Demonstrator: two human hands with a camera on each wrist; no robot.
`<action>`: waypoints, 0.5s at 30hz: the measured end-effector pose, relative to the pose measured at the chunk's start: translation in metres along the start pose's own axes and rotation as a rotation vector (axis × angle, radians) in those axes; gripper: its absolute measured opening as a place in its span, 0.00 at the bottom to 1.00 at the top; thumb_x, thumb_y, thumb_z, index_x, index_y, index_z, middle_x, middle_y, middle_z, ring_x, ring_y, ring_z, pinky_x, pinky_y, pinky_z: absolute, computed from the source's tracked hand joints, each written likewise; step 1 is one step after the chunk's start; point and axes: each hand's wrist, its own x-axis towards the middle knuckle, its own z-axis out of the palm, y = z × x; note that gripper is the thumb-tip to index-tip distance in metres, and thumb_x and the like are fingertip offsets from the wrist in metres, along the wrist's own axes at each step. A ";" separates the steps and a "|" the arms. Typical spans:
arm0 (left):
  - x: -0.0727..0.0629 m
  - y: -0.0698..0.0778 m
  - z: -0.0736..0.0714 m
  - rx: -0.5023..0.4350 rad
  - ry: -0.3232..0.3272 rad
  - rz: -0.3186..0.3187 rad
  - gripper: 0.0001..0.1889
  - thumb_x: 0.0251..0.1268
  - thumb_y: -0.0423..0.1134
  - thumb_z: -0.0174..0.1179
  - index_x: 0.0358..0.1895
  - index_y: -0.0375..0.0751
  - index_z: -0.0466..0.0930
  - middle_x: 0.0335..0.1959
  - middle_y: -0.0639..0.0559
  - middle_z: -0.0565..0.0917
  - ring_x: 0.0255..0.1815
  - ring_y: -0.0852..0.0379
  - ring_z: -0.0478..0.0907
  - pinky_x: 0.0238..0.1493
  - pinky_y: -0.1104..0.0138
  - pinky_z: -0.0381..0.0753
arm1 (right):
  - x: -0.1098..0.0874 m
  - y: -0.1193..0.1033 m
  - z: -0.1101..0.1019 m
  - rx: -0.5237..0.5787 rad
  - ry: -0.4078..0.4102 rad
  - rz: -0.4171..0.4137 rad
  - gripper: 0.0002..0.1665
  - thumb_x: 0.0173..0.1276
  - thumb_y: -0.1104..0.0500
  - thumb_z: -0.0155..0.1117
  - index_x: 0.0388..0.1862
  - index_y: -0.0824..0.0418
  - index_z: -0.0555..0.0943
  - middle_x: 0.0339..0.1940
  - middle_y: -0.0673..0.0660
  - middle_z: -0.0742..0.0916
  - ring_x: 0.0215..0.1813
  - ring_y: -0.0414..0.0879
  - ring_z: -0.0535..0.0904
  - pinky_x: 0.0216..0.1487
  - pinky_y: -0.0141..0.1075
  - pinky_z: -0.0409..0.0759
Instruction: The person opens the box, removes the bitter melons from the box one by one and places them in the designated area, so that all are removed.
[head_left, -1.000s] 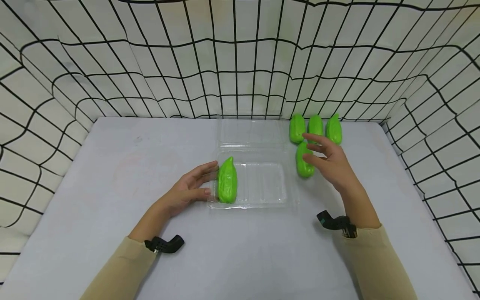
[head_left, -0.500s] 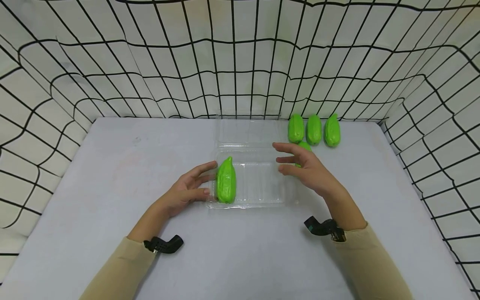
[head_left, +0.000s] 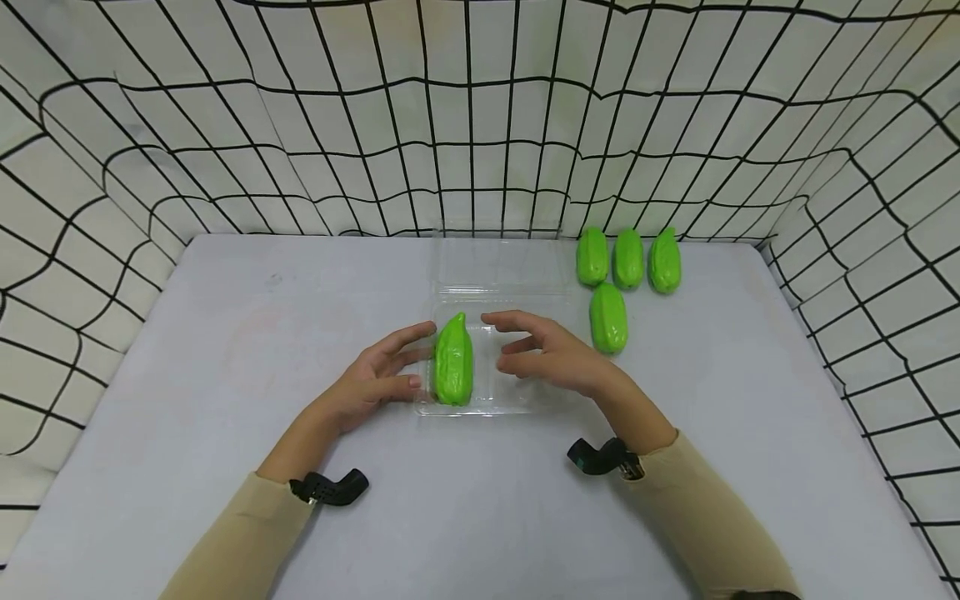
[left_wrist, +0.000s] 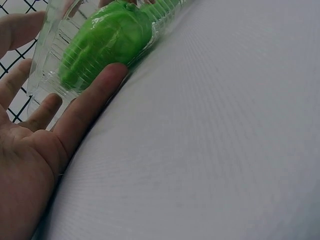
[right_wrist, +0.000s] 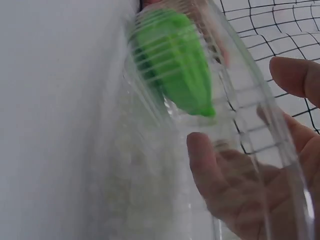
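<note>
A clear plastic clamshell box lies with its lid folded back on the white table. Inside its left end sits a glossy, lumpy green vegetable, shaped like a bitter melon, pointed tip away from me. My left hand rests at the box's left side, fingers spread along the wall; the left wrist view shows its finger against the clear plastic. Over the middle of the box hovers my right hand, fingers loosely bent, holding nothing, right of the vegetable. The right wrist view shows the vegetable through the wall.
Right of the box lies another green vegetable. Behind it, three more, such as the rightmost vegetable, stand in a row near the table's back edge. A black wire grid encloses the back and both sides.
My right hand has moved left from the loose vegetable beside the box to over the box, holding nothing. My left hand and the vegetables have stayed in place.
</note>
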 end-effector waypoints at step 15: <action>0.001 -0.003 -0.002 -0.007 -0.011 0.007 0.38 0.67 0.26 0.58 0.79 0.43 0.55 0.81 0.46 0.54 0.77 0.47 0.59 0.57 0.58 0.81 | 0.019 0.000 0.023 0.025 -0.014 0.066 0.38 0.66 0.56 0.69 0.74 0.43 0.69 0.74 0.60 0.69 0.65 0.60 0.76 0.50 0.50 0.83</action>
